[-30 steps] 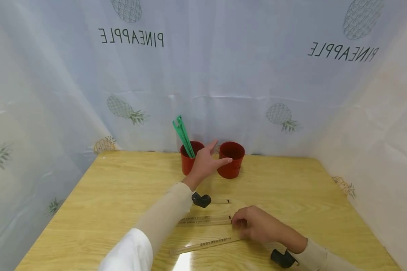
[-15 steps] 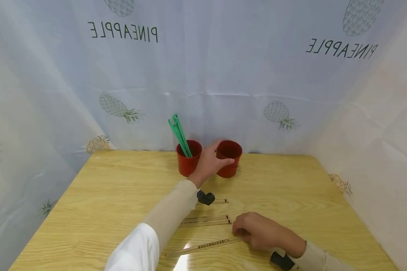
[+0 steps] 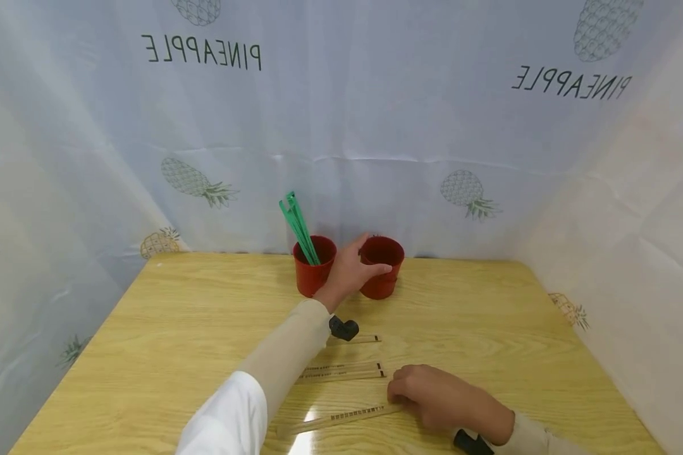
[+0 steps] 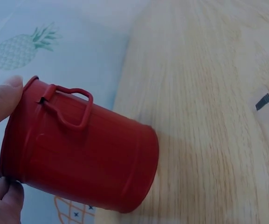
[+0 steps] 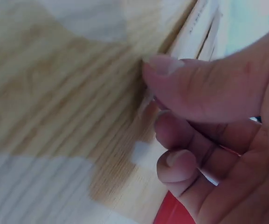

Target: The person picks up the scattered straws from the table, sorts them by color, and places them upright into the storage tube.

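Note:
At the back of the table stands a small red metal pail (image 3: 378, 287), with a wire handle loop on its side in the left wrist view. My left hand (image 3: 346, 272) holds it at the rim, thumb on one side and fingers on the other. Near the front, my right hand (image 3: 432, 395) pinches the right end of a slim wrapped stick (image 3: 341, 418) with dark print. That stick lies low over the table, slanting left. In the right wrist view, my thumb (image 5: 195, 86) and curled fingers meet at its end.
A second red pail (image 3: 310, 281) left of my left hand holds several green sticks (image 3: 299, 227). More wrapped sticks (image 3: 347, 373) lie mid-table, partly behind my left sleeve. A patterned white curtain (image 3: 341, 126) closes off the back and sides of the table (image 3: 467, 316).
My left hand has come in around the rim of the right-hand pail. My right hand stays at the end of the front stick, settling slightly lower. The head view has shifted a little.

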`<state>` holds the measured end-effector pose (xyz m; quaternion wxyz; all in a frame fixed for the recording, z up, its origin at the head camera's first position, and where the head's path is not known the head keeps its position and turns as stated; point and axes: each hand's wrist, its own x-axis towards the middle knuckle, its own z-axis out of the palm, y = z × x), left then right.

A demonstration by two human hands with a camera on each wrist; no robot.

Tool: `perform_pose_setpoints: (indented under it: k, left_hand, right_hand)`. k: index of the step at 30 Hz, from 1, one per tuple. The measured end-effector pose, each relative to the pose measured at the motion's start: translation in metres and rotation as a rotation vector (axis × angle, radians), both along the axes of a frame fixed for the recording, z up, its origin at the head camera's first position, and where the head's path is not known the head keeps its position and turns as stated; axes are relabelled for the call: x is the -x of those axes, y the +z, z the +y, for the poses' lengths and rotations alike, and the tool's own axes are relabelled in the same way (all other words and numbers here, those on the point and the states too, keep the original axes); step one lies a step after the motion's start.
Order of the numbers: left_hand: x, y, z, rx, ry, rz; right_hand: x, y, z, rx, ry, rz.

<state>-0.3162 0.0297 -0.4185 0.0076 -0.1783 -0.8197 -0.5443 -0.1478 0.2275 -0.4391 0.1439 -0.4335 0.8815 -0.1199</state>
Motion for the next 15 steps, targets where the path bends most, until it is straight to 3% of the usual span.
perform_pose_setpoints:
  k: [7,15]
  left_hand:
    - [0.0015,-0.0016,0.0011,0.003,-0.008,0.020]
    - [0.0034,0.0001,0.0009,0.003,-0.013,0.026]
  right_hand:
    - [-0.0078,-0.0013,-0.0014,-0.197,-0.037,0.025]
    - [-0.0091,-0.0048,0.0064,-0.158,-0.030,0.059]
